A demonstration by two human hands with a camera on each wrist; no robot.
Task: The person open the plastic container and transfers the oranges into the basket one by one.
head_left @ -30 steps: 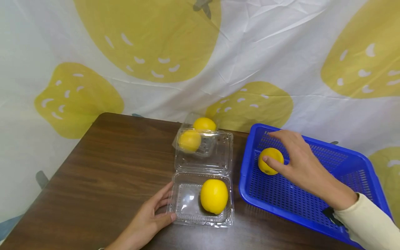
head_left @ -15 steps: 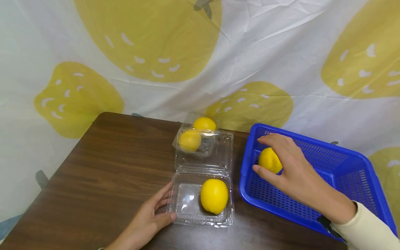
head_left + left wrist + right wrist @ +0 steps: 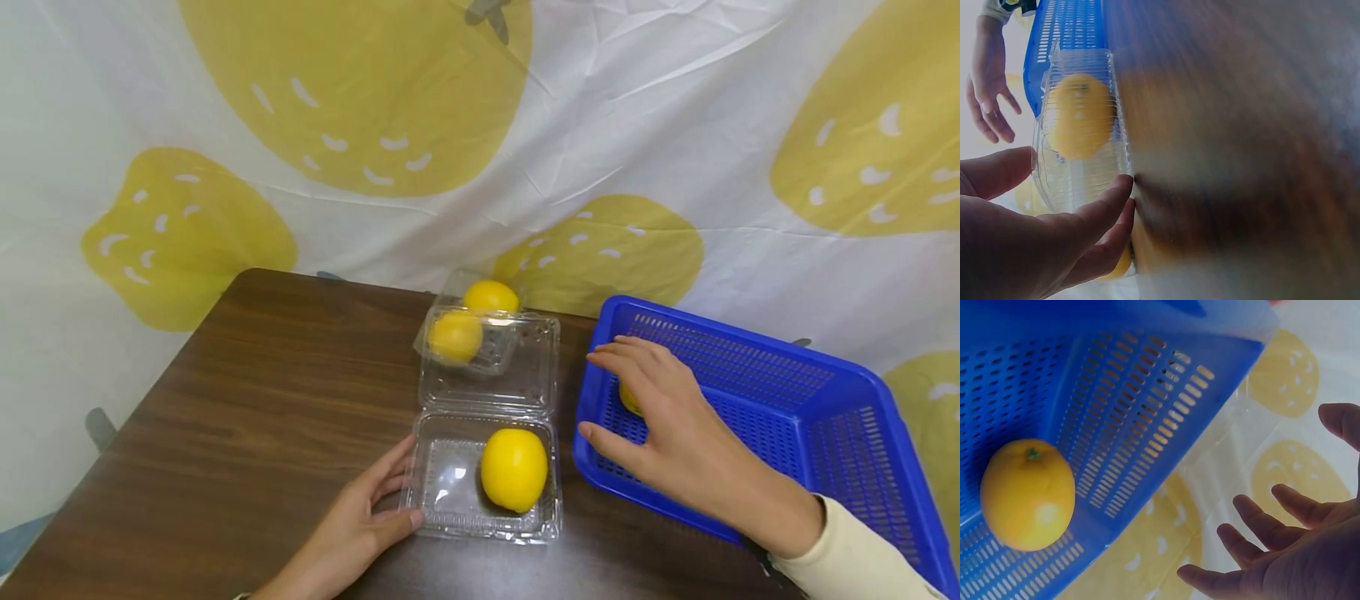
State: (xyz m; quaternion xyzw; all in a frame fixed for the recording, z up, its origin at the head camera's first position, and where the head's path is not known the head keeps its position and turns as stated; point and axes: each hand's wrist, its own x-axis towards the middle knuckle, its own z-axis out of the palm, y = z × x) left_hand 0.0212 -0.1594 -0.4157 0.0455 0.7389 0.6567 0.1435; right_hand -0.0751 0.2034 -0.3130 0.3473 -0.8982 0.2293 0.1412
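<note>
A clear plastic clamshell box (image 3: 450, 492) lies on the table with its lid folded back and a yellow citrus fruit (image 3: 514, 470) in its right half. My left hand (image 3: 345, 525) holds the box's left end, thumb on the rim and fingers along the side; in the left wrist view the index fingertip reaches down close to the tabletop. Above the left side of a blue plastic basket (image 3: 787, 400) is my right hand (image 3: 667, 425), fingers spread and holding nothing. It largely hides another citrus fruit (image 3: 1029, 494), which sits inside the basket and shows a green stem end.
Behind the open lid stands a second clear container with two yellow fruits (image 3: 456, 337) inside or seen through it. The brown wooden table (image 3: 300, 400) extends to the left. A white cloth with yellow fruit prints (image 3: 360, 100) hangs along the back.
My right hand has moved left and toward me, from over the fruit in the basket to the basket's left rim, its fingers spread without the fruit. The left hand and clamshell have stayed put.
</note>
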